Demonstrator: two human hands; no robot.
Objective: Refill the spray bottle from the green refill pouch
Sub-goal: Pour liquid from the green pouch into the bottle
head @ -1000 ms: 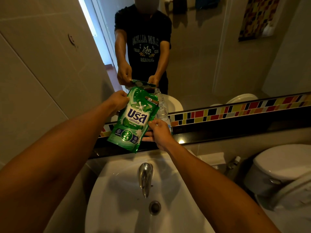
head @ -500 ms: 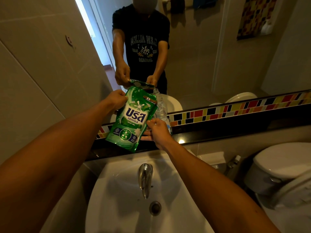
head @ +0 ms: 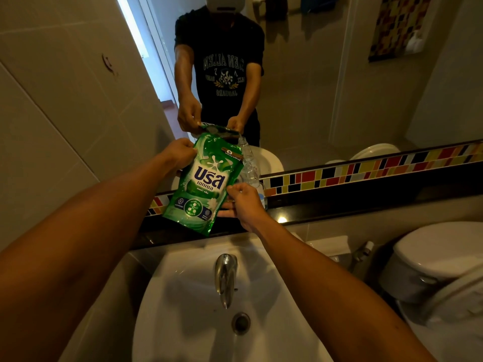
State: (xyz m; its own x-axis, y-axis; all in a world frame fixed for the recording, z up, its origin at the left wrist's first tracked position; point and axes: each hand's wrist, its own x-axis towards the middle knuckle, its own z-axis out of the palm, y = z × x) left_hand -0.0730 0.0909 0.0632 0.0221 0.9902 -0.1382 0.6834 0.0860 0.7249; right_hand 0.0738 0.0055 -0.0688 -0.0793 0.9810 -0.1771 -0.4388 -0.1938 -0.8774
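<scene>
Above the sink (head: 183, 296), both arms reach fwd to the black ledge (head: 339, 205) under the mirror (head: 326, 87). Pouch (head: 202, 182) is held up over the ledge, well above the sink, tilted w/ its top leaning toward the mirror and its bottom edge hanging just in front of the ledge; the white-and-blue logo faces the camera. Left hand (head: 180, 152) grips the pouch's upper left corner, fingers curled round the edge. Right hand (head: 244, 202) pinches the pouch's right edge about halfway down, thumb and forefinger closed on the film, other fingers stretched beneath toward the pouch's lower part.

Bottle (head: 249, 169), clear plastic, stands on the ledge right behind the pouch's right side, neck open at the top w/ no sprayer head on it; its lower part is hidden by the right hand and pouch. Pouch's top right corner sits just beside the bottle's neck; can't tell if they touch, nor if any liquid is flowing.

Tap (head: 225, 278), chrome, points down into the sink, w/ the drain (head: 241, 322) below it. Toilet (head: 439, 262) sits right of the sink, lid down. Tile strip (head: 366, 171), multi-coloured, runs along the mirror's base, behind the ledge. Mirror shows the person in a dark printed T-shirt, both hands on the pouch.
</scene>
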